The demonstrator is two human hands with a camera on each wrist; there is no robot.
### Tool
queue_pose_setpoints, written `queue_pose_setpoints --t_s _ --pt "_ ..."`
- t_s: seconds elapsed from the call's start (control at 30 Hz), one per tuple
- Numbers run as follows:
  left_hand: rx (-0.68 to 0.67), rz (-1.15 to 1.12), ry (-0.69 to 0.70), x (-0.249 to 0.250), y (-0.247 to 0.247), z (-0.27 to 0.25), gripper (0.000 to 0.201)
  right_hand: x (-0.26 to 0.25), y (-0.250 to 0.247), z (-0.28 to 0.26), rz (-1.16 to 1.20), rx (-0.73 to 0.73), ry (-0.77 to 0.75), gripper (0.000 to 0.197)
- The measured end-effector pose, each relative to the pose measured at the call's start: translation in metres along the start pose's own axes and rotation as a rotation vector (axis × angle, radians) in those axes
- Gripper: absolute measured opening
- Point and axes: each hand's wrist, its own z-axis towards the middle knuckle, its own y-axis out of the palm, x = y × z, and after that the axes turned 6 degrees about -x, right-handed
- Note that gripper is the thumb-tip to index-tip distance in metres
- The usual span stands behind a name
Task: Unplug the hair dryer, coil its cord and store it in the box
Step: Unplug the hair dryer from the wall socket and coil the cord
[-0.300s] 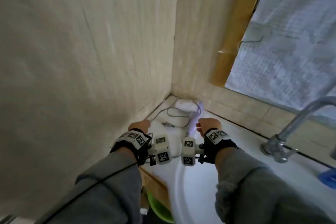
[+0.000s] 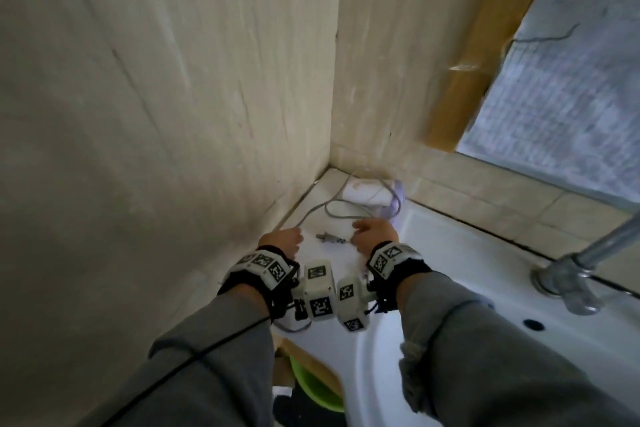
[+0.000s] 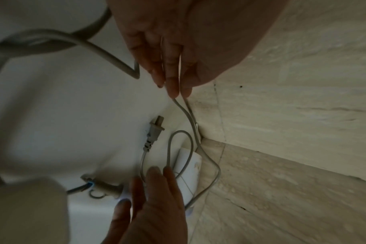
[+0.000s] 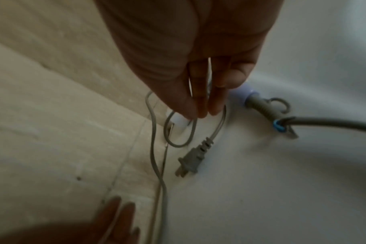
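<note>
The white and lavender hair dryer (image 2: pixel 372 196) lies in the corner of the white sink top (image 2: pixel 446 243). Its grey cord (image 2: pixel 332 215) loops loosely beside it, and the plug (image 2: pixel 330 238) lies free on the top between my hands. My left hand (image 2: pixel 281 240) is by the left wall and pinches a stretch of cord (image 3: pixel 190 118) at its fingertips (image 3: pixel 173 92). My right hand (image 4: pixel 201 110) has thumb and fingertips together on the cord loop (image 4: pixel 178 143) just behind the plug (image 4: pixel 192 163). The lavender handle end (image 4: pixel 246 92) lies beside that hand. No box is in view.
Tiled walls close in on the left and behind. A faucet (image 2: pixel 568 284) stands at the right and the basin bowl (image 2: pixel 381 374) is under my forearms. A green tub (image 2: pixel 311 388) sits below the counter edge. A window (image 2: pixel 561 80) is upper right.
My right hand has moved left, from beside the dryer handle to the cord loop behind the plug. My left hand has stayed by the wall.
</note>
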Motion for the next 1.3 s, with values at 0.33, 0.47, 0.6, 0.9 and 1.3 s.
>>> queue_pose_setpoints --t_s 0.33,0.47,0.6,0.9,1.3 --pt "0.002 -0.097 -0.100 0.013 -0.006 0.032 0.026 -0.004 0.036 0.023 -0.351 -0.132 -0.050 0.026" --pt "-0.010 -0.109 -0.049 0.025 0.000 0.024 0.026 -0.022 0.010 0.010 -0.122 -0.155 -0.176 0.021" --pt "-0.047 -0.121 0.036 0.048 0.006 -0.005 0.029 -0.068 -0.038 -0.010 0.175 -0.084 -0.266 0.018" --pt "-0.228 -0.001 0.268 0.099 0.030 -0.085 0.043 -0.143 -0.123 -0.072 1.165 -0.206 -0.395 0.021" --pt "-0.508 -0.173 0.514 0.141 0.070 -0.150 0.020 -0.157 -0.174 -0.131 1.488 -0.377 -0.440 0.060"
